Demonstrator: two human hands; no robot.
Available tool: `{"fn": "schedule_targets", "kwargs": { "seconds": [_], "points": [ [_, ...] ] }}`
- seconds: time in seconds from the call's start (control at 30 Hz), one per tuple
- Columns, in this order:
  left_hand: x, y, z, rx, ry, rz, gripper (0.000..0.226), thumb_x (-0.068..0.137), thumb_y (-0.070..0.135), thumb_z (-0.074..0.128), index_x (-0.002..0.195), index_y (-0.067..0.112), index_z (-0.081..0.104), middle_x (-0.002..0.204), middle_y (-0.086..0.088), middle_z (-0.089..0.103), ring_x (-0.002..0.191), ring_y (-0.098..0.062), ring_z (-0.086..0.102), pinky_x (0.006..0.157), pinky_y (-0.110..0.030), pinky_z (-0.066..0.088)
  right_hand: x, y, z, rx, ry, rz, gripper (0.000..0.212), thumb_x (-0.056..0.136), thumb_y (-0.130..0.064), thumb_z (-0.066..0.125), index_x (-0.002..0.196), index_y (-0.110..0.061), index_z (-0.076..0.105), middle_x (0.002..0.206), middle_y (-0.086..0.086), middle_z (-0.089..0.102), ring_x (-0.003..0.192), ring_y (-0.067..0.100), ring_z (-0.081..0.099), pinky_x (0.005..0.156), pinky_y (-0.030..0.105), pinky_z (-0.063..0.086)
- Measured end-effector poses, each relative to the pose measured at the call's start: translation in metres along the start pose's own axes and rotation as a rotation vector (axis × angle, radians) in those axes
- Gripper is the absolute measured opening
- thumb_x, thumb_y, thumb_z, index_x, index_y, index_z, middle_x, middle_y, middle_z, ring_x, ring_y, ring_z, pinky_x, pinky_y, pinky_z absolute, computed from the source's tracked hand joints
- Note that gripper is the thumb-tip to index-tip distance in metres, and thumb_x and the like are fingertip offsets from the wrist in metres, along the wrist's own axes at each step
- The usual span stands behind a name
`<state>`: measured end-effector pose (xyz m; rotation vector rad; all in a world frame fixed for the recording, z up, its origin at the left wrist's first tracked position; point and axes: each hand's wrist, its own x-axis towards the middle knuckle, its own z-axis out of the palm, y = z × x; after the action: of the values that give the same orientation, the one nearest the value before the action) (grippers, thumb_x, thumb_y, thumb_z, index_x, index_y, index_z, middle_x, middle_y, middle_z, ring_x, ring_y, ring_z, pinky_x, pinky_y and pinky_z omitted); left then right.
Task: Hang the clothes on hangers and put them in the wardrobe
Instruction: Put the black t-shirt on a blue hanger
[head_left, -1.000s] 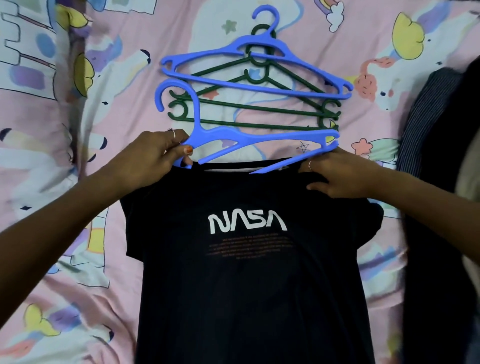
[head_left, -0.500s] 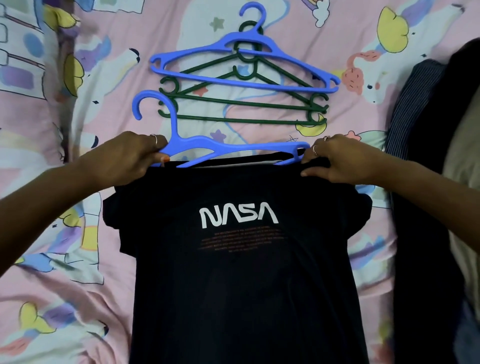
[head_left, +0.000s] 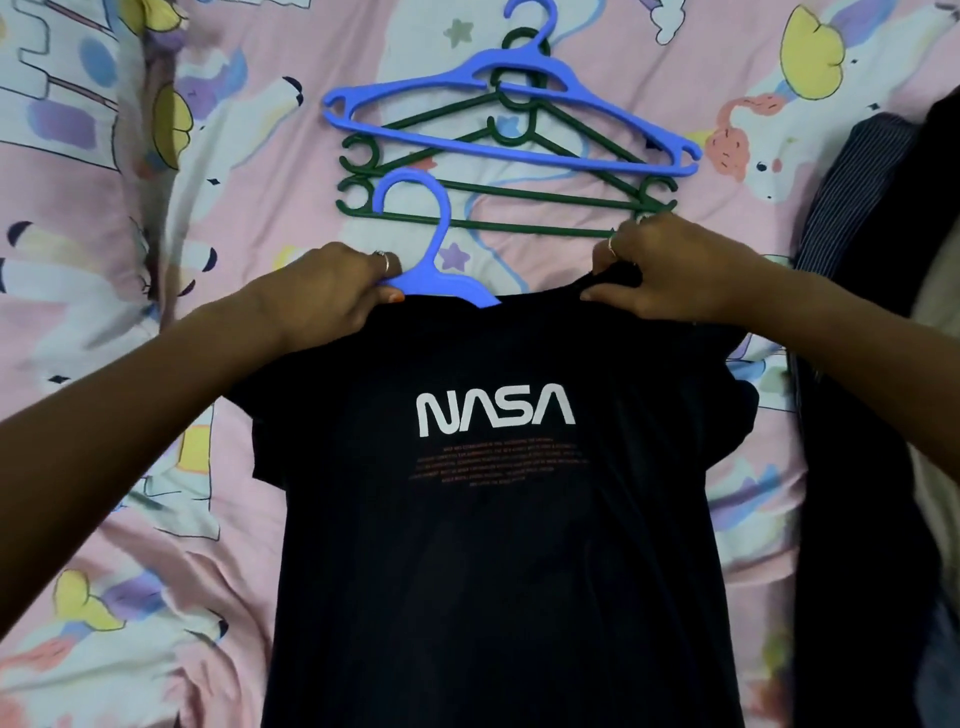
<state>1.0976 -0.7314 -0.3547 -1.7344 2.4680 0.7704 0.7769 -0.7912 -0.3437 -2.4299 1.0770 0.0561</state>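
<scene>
Left hand, fingers curled round the blue plastic hanger at the collar of the black NASA-print cotton T-shirt. Hanger mostly inside the shirt, hook poking out. Shirt spread flat on the pink cartoon-print bedsheet. Right hand, fingers pinching the collar. Beyond, a spare blue hanger over dark green hangers.

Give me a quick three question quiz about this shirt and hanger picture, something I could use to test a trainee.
1. True or false: the blue plastic hanger held at the black NASA T-shirt has its hook sticking out above the collar.
2. Which hand pinches the shirt's collar fabric? A left hand B right hand
3. Fill in: the spare hangers on the pink cartoon bedsheet are one blue hanger and dark ____ hangers.

Key: 1 true; 2 B; 3 green.
</scene>
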Motion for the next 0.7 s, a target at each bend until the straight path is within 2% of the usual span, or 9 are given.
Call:
{"fn": "schedule_targets", "kwargs": {
  "seconds": [0.1, 0.2, 0.27, 0.37, 0.43, 0.5, 0.57, 0.63, 0.7],
  "points": [
    [0.011, 0.008, 0.001, -0.028, 0.050, -0.029, 0.013, 0.098, 0.020, 0.049, 0.089, 0.012, 0.047, 0.088, -0.021, 0.061, 0.088, -0.039, 0.055, 0.072, -0.035, 0.037, 0.011, -0.018, -0.006, 0.037, 0.047, -0.018, 0.027, 0.087, -0.035, 0.064, 0.091, -0.008, 0.068, 0.081, 0.010, 0.062, 0.075, 0.019, 0.051, 0.072, 0.037, 0.044],
    [0.022, 0.015, 0.001, -0.101, 0.155, -0.074, 0.014, 0.097, 0.017, 0.051, 0.098, 0.005, 0.058, 0.094, -0.018, 0.062, 0.093, -0.034, 0.056, 0.070, -0.027, 0.030, 0.013, -0.043, 0.000, 0.092, 0.117, -0.044, 0.028, 0.089, -0.036, 0.063, 0.098, -0.010, 0.067, 0.088, 0.010, 0.063, 0.087, 0.022, 0.054, 0.078, 0.036, 0.043],
    [0.027, 0.023, 0.000, -0.154, 0.237, -0.101, 0.017, 0.096, 0.017, 0.052, 0.103, 0.004, 0.060, 0.092, -0.013, 0.061, 0.089, -0.030, 0.054, 0.068, -0.023, 0.028, 0.012, -0.060, 0.012, 0.106, 0.091, -0.111, 0.024, 0.091, -0.034, 0.061, 0.102, -0.012, 0.064, 0.096, 0.009, 0.061, 0.097, 0.022, 0.052, 0.084, 0.040, 0.044],
    [0.025, 0.035, -0.003, -0.249, 0.335, -0.073, 0.013, 0.095, 0.012, 0.054, 0.100, 0.004, 0.063, 0.086, -0.006, 0.058, 0.081, -0.022, 0.050, 0.065, -0.022, 0.027, 0.003, -0.073, 0.031, 0.054, -0.050, -0.245, 0.025, 0.091, -0.027, 0.061, 0.111, -0.012, 0.061, 0.113, 0.006, 0.059, 0.113, 0.025, 0.049, 0.091, 0.045, 0.045],
    [0.018, 0.043, -0.008, -0.264, 0.368, -0.020, 0.012, 0.094, 0.012, 0.055, 0.096, 0.002, 0.063, 0.085, -0.009, 0.061, 0.079, -0.023, 0.051, 0.066, -0.024, 0.028, -0.008, -0.073, 0.032, 0.058, -0.002, -0.298, 0.032, 0.091, -0.029, 0.063, 0.116, -0.010, 0.060, 0.122, 0.007, 0.056, 0.115, 0.024, 0.049, 0.097, 0.038, 0.042],
    [0.009, 0.049, -0.014, -0.269, 0.398, 0.012, 0.017, 0.093, 0.017, 0.055, 0.094, 0.002, 0.063, 0.086, -0.011, 0.064, 0.079, -0.025, 0.053, 0.067, -0.027, 0.031, -0.019, -0.072, 0.021, 0.122, 0.255, -0.186, 0.038, 0.090, -0.035, 0.061, 0.115, -0.007, 0.056, 0.123, 0.009, 0.054, 0.112, 0.023, 0.049, 0.097, 0.032, 0.039],
    [-0.003, 0.058, -0.027, -0.288, 0.424, 0.035, 0.023, 0.090, 0.023, 0.053, 0.092, 0.001, 0.062, 0.083, -0.010, 0.064, 0.078, -0.024, 0.054, 0.069, -0.027, 0.035, -0.026, -0.071, -0.002, 0.227, 0.441, 0.033, 0.043, 0.088, -0.041, 0.062, 0.114, -0.008, 0.052, 0.116, 0.005, 0.052, 0.105, 0.017, 0.048, 0.091, 0.026, 0.037],
    [-0.018, 0.074, -0.045, -0.310, 0.448, 0.069, 0.022, 0.089, 0.021, 0.055, 0.091, 0.001, 0.063, 0.081, -0.005, 0.062, 0.076, -0.018, 0.053, 0.069, -0.020, 0.037, -0.030, -0.073, -0.028, 0.313, 0.395, 0.155, 0.050, 0.086, -0.050, 0.063, 0.116, -0.013, 0.051, 0.113, -0.004, 0.051, 0.103, 0.008, 0.047, 0.088, 0.017, 0.035],
    [-0.034, 0.095, -0.067, -0.320, 0.482, 0.091, 0.017, 0.089, 0.018, 0.058, 0.092, 0.003, 0.065, 0.081, 0.003, 0.058, 0.074, -0.009, 0.050, 0.069, -0.009, 0.035, -0.036, -0.082, -0.055, 0.408, 0.274, 0.146, 0.051, 0.081, -0.058, 0.057, 0.116, -0.021, 0.053, 0.111, -0.011, 0.055, 0.102, -0.001, 0.051, 0.087, 0.009, 0.035]
  ]
}}
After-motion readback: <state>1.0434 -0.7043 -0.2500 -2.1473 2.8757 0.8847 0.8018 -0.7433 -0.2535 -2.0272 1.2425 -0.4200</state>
